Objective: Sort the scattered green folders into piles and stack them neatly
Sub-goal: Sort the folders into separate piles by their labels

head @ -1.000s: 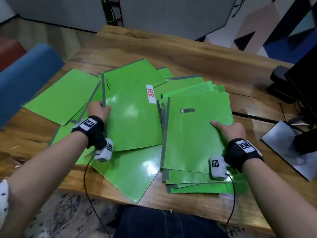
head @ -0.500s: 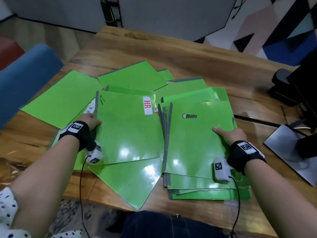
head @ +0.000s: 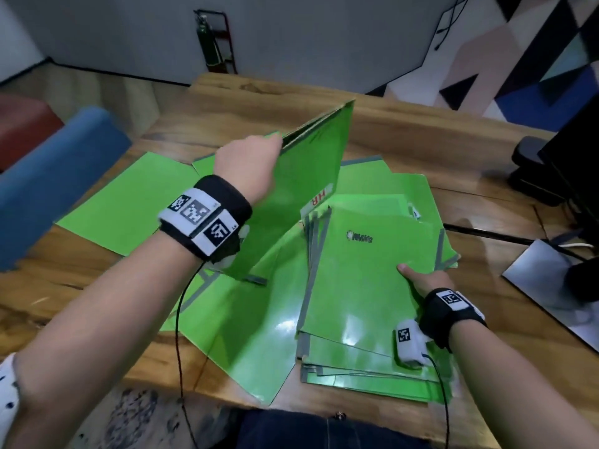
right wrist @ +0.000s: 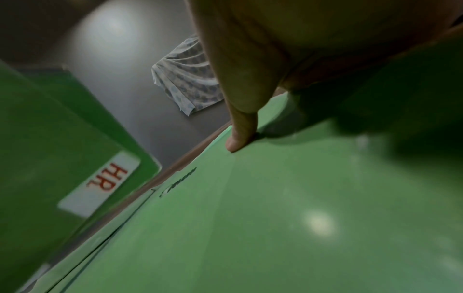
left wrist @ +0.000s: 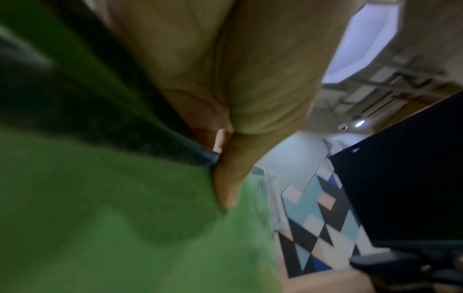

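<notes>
In the head view, the left hand [head: 248, 166] grips the upper edge of a green folder [head: 301, 189] with a white HR label [head: 319, 199], holding it tilted up on end above the scattered folders [head: 129, 202] that lie flat on the wooden table [head: 405, 140]. To the right sits a rough pile of folders [head: 366, 286], its top one printed with a small dark logo; the right hand [head: 424, 280] rests on the pile's right side with the thumb flat on top, the other fingers hidden. A blue chair [head: 55, 176] stands at the table's left. In the left wrist view, blurred, the thumb [left wrist: 228, 178] presses on the folder's green face while the other fingers curl behind its dark edge. In the right wrist view, the thumb [right wrist: 240, 126] lies straight on the top folder [right wrist: 300, 218] of the pile, and the raised folder's HR label [right wrist: 105, 182] shows beside it.
</notes>
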### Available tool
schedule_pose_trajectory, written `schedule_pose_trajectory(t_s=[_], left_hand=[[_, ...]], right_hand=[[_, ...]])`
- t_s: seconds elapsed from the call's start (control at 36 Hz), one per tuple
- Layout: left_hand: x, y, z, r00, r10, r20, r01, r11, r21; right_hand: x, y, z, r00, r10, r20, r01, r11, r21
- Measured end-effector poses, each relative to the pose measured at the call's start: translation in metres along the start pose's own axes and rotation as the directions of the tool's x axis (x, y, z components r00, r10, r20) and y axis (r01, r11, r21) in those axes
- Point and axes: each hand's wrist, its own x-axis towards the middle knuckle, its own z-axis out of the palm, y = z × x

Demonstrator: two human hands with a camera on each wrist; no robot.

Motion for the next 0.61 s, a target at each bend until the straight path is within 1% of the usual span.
schedule_pose_trajectory(t_s=[0.06, 0.08, 0.17, 0.22, 0.25, 0.31, 0.33, 0.36, 0.39, 0.44, 0.5, 0.53, 0.56, 0.61], left_hand=[[0.002, 0.009, -0.011, 0.998, 0.034, -0.051, -0.035, 0.999, -0.021], [0.003, 0.011, -0.015, 0.997, 0.039, -0.070, -0.044, 0.997, -0.070], [0.008, 0.010, -0.027, 0.998, -0.022, -0.051, 0.004, 0.947, -0.321], [0.011, 0.007, -0.020, 0.997, -0.066, 0.041, 0.078, 0.880, -0.469], [0.012, 0.006, -0.011, 0.989, -0.089, 0.114, 0.137, 0.825, -0.548], [0.006, 0.005, 0.014, 0.951, -0.132, 0.280, 0.295, 0.662, -0.689], [0.001, 0.006, 0.028, 0.923, -0.134, 0.360, 0.366, 0.589, -0.721], [-0.006, 0.007, 0.044, 0.891, -0.125, 0.436, 0.429, 0.544, -0.721], [-0.015, 0.008, 0.060, 0.853, -0.110, 0.509, 0.484, 0.530, -0.696], [-0.033, 0.010, 0.092, 0.774, -0.107, 0.625, 0.571, 0.544, -0.614], [-0.047, 0.008, 0.119, 0.706, -0.157, 0.691, 0.644, 0.550, -0.532], [-0.052, 0.007, 0.129, 0.683, -0.198, 0.704, 0.674, 0.541, -0.502], [-0.055, 0.005, 0.136, 0.671, -0.240, 0.702, 0.695, 0.533, -0.482], [-0.056, 0.000, 0.146, 0.670, -0.317, 0.671, 0.711, 0.532, -0.459]], right_hand=[[0.000, 0.000, 0.002, 1.000, -0.001, 0.013, 0.001, 1.000, -0.004], [0.000, 0.001, 0.001, 1.000, -0.003, 0.019, 0.003, 1.000, 0.001], [0.002, 0.002, -0.002, 0.999, -0.005, 0.046, 0.005, 1.000, 0.001], [0.003, 0.004, -0.004, 0.997, -0.010, 0.071, 0.008, 1.000, 0.029], [0.003, 0.005, -0.005, 0.997, -0.013, 0.076, 0.009, 0.999, 0.054], [0.005, 0.008, -0.005, 0.997, -0.021, 0.081, 0.012, 0.994, 0.105], [0.006, 0.010, -0.004, 0.996, -0.026, 0.082, 0.015, 0.991, 0.131], [0.006, 0.011, -0.003, 0.996, -0.030, 0.089, 0.016, 0.988, 0.154], [0.007, 0.012, -0.002, 0.995, -0.033, 0.098, 0.016, 0.984, 0.177], [0.008, 0.013, 0.000, 0.993, -0.032, 0.113, 0.007, 0.978, 0.210], [0.010, 0.014, 0.001, 0.993, -0.024, 0.118, -0.005, 0.971, 0.238], [0.010, 0.014, 0.001, 0.993, -0.019, 0.121, -0.011, 0.969, 0.245], [0.012, 0.014, 0.002, 0.992, -0.019, 0.122, -0.012, 0.969, 0.246], [0.013, 0.015, 0.004, 0.991, -0.024, 0.132, -0.009, 0.969, 0.246]])
